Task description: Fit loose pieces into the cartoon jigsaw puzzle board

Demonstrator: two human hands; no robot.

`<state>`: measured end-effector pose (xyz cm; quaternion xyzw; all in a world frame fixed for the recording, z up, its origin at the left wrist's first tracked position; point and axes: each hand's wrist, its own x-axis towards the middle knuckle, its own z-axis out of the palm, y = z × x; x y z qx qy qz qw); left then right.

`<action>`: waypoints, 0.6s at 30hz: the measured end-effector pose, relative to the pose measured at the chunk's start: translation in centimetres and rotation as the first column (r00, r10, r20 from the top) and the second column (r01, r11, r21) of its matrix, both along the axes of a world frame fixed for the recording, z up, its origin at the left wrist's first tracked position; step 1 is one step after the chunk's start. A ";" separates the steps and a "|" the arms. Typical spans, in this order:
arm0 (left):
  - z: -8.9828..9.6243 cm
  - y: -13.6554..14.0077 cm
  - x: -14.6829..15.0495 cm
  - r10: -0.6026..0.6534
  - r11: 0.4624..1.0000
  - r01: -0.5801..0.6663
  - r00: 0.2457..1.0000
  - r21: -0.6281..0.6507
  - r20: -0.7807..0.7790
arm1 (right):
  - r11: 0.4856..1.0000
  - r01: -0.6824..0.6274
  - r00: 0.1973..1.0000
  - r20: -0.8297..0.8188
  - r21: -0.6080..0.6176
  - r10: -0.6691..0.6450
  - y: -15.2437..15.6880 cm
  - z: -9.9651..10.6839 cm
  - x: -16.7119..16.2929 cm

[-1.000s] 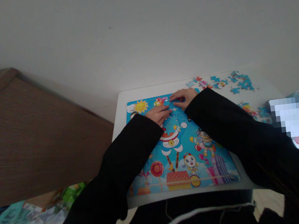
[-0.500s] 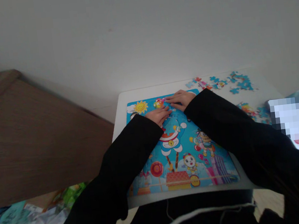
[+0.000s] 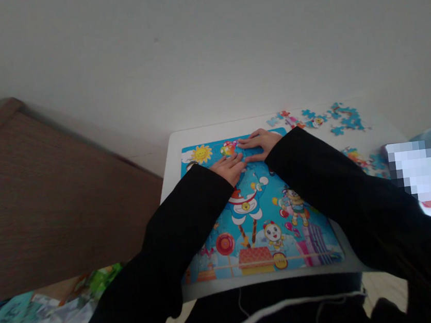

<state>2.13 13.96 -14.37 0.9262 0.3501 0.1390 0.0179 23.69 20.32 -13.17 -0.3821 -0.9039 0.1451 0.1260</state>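
Note:
A colourful cartoon jigsaw puzzle (image 3: 207,224) lies on a white tabletop (image 3: 173,153), with a smiling sun at its upper left and a blue-and-white figure in the middle. My left hand (image 3: 230,169) rests on its upper middle, palm down, fingers stretched toward the right. Close beside it, my right hand (image 3: 259,143) touches the upper edge area, fingers reaching left and thumb apart. Just beyond the left fingertips shows a bunch of bright balloons printed on the puzzle. Whatever lies beneath both palms is hidden.
Loose jigsaw pieces (image 3: 346,118) are scattered at the table's back right, and more pieces (image 3: 359,158) lie beside my right sleeve. A brown wooden panel (image 3: 69,209) stands at the left. Behind the table rises a pale wall (image 3: 203,54). A white cable (image 3: 271,310) crosses below the front edge.
My left fingers have flattened and spread slightly on the puzzle. My right thumb has shifted a little down; otherwise the right hand stays in place.

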 end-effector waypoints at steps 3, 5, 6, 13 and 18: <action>0.5 0.2 0.0 0.005 0.997 -0.007 1.000 -0.079 -0.028 | 0.999 -0.039 0.999 0.001 -0.015 0.039 0.4 -0.1 0.0; 0.5 0.4 0.0 -0.001 0.995 -0.002 0.999 -0.099 -0.036 | 0.999 -0.043 0.999 0.009 -0.030 0.043 0.5 0.2 -0.1; 0.5 0.6 0.0 -0.003 0.995 -0.001 0.999 -0.103 -0.037 | 0.998 -0.043 0.999 0.014 -0.036 0.043 0.5 0.4 -0.2; -0.2 1.4 -0.1 0.007 0.992 -0.006 1.000 -0.126 0.003 | 0.996 -0.040 0.999 0.010 -0.083 0.041 0.6 1.4 -0.4; -0.9 2.1 -0.6 0.014 0.988 0.008 0.990 -0.154 0.138 | 0.996 -0.024 0.997 0.069 -0.083 0.030 1.0 2.1 -0.9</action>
